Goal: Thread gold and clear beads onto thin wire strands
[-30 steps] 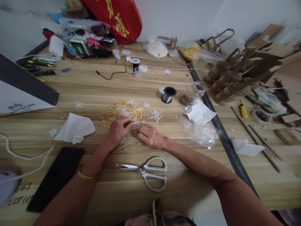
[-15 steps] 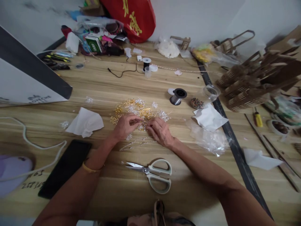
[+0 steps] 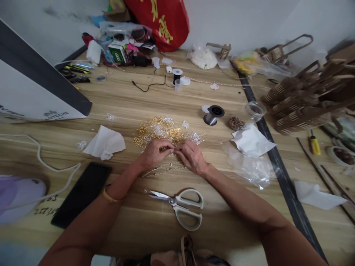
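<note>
My left hand [image 3: 156, 151] and my right hand [image 3: 191, 155] meet fingertip to fingertip at the near edge of a pile of gold and silver jewellery findings [image 3: 158, 130]. Both are closed in a pinch; whatever sits between the fingertips is too small to make out. A thin silver chain [image 3: 159, 170] lies on the wood just below the hands, its right end running up to my right fingers. Silver pins [image 3: 195, 137] are heaped beyond my right hand. Nearer to me, scissors with pale handles [image 3: 177, 207] lie with the blades apart.
A wire spool [image 3: 213, 115], a tipped jar with beads [image 3: 237, 123] and clear plastic bags [image 3: 253, 168] are on the right. At left are a white paper [image 3: 105, 143], a black phone [image 3: 81, 194] and a large box [image 3: 41, 88]. Small woven baskets [image 3: 294, 103] stack at far right.
My hands have come together, the fingertips now touching over the pile's near edge. The view has shifted left, so the table's things appear further right.
</note>
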`<state>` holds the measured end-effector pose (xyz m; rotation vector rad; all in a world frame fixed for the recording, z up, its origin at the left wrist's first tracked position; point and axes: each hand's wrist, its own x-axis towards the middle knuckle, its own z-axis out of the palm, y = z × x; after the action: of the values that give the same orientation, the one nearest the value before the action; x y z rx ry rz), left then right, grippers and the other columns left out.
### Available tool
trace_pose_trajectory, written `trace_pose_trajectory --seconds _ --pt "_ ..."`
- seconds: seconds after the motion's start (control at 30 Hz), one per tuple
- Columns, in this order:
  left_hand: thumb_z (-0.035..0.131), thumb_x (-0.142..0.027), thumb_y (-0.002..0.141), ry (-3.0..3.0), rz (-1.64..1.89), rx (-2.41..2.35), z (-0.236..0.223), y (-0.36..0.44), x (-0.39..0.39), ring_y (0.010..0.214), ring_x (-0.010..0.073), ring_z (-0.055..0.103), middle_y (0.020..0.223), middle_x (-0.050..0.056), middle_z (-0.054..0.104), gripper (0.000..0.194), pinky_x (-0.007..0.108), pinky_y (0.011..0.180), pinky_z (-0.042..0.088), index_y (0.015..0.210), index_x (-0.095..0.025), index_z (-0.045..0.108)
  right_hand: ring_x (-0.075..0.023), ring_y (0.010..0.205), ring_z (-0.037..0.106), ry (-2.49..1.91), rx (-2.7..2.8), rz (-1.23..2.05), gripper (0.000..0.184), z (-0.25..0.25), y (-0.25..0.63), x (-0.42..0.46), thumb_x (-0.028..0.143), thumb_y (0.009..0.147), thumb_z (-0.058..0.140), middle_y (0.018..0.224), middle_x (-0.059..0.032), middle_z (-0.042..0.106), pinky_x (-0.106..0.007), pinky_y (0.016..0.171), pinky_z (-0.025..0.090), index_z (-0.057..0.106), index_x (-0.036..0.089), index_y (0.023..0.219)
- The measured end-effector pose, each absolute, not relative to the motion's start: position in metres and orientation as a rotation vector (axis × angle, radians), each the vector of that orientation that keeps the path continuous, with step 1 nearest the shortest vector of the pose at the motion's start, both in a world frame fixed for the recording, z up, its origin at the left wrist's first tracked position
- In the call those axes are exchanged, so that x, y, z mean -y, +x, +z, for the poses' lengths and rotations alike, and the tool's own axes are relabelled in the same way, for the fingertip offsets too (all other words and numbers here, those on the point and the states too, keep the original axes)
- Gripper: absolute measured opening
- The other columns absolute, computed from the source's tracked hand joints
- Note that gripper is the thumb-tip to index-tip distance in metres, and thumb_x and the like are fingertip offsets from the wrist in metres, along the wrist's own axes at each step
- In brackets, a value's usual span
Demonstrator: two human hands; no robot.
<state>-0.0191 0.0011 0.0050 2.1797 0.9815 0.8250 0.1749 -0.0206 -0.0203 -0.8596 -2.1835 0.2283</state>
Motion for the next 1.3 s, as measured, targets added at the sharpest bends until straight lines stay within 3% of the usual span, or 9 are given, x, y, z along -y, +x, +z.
trace_pose_trajectory --seconds 1.07,1.3 --pt "0.060 -0.021 0.080 2.103 0.928 -1.249 0.003 -0.027 -0.008 0.070 0.0149 0.062 0.076 0.005 0.070 0.011 0.026 0.069 0.047 0.078 -0.014 0.069 -0.0176 0.080 0.055 -0.942 2.112 0.292 0.011 -0.018 0.175 0.018 0.022 0.092 0.046 0.085 -0.0069 0.062 -0.033 0.075 0.047 0.056 0.019 0.092" --pt "0.064 -0.019 0.076 2.202 0.689 -1.309 -0.003 -0.032 -0.011 0.074 0.0163 0.062 0.080 0.004 0.069 0.009 0.028 0.071 0.048 0.082 -0.016 0.071 -0.0182 0.079 0.055 -1.004 2.033 0.358 0.011 -0.018 0.176 0.016 0.022 0.092 0.046 0.084 -0.0066 0.061 -0.033 0.073 0.046 0.056 0.019 0.089"
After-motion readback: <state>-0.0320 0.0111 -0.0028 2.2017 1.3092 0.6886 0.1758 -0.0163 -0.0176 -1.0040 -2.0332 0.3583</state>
